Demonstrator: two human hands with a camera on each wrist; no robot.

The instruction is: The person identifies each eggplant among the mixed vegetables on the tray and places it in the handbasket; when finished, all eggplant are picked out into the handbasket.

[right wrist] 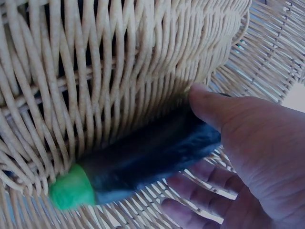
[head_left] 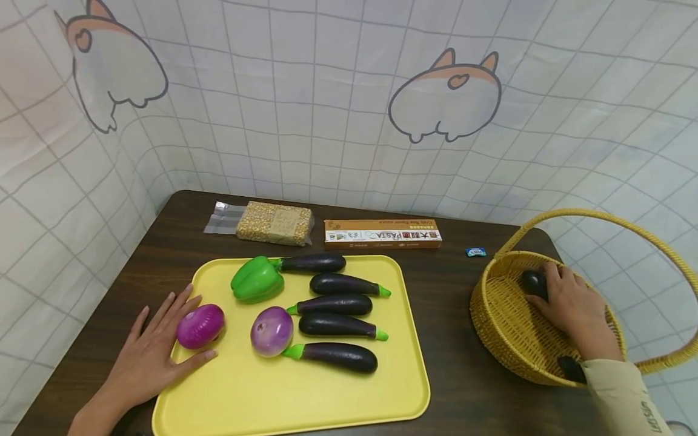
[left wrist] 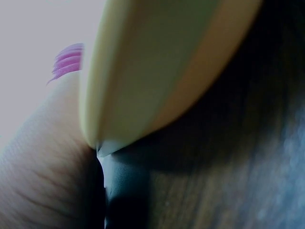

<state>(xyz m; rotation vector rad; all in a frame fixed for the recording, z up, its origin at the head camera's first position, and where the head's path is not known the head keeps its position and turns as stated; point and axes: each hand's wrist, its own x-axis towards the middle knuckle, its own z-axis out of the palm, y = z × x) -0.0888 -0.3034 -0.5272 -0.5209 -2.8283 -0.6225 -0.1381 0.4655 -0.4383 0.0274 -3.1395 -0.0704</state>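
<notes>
Left hand [head_left: 149,357] spread beside the onion [head_left: 200,326]; right hand [head_left: 572,306] curled round an eggplant [right wrist: 147,155], best eased clear of the basket [head_left: 498,336] weave near its thumb.

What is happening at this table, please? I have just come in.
A person's right hand holds a dark eggplant inside the wicker basket. The left hand rests at the yellow tray's left edge, beside a purple onion. Five more eggplants lie on the tray, with a green pepper and a round purple vegetable.
</notes>
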